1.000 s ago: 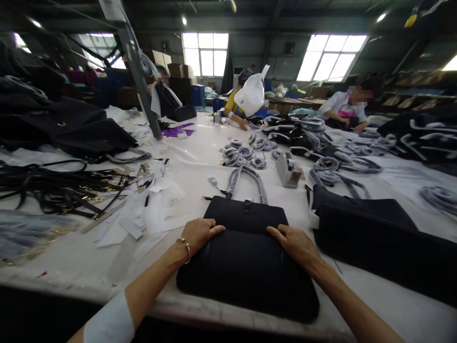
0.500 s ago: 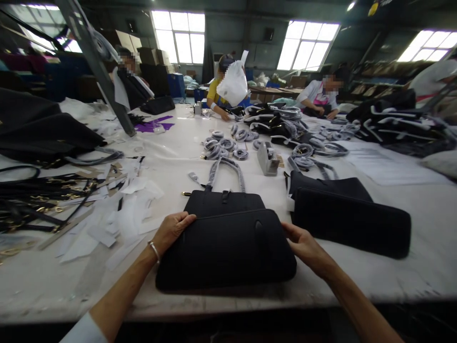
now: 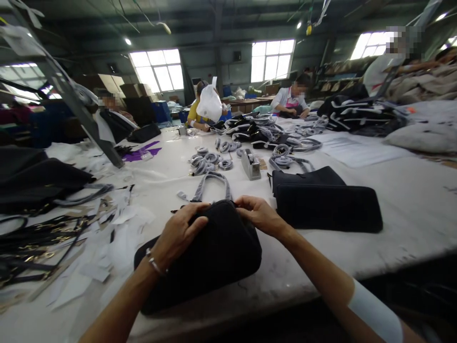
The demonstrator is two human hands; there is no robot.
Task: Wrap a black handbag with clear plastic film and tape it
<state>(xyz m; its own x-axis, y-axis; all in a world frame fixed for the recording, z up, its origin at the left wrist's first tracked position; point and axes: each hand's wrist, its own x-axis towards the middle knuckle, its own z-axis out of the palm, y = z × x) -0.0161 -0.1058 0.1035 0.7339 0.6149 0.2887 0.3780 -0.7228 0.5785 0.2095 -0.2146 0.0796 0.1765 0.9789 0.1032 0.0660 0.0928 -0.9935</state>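
Head view: a black handbag (image 3: 207,257) lies on the white worktable (image 3: 410,209), close to the near edge at six o'clock. Left hand (image 3: 178,233) and right hand (image 3: 259,215) both grip its upper rim, fingers curled and clamped on the leather at twelve o'clock of the bag, beside its wrapped handle (image 3: 212,183). Handling this well seems to call for an even hold from both sides, so the soft body does not twist. Near the bag at three o'clock lies a second black bag (image 3: 328,207). At nine o'clock lie paper scraps (image 3: 107,238) and black straps (image 3: 32,243). A tape dispenser (image 3: 250,165) sits at one o'clock. Bare tabletop opens toward four o'clock; the near table edge leaves little slack.
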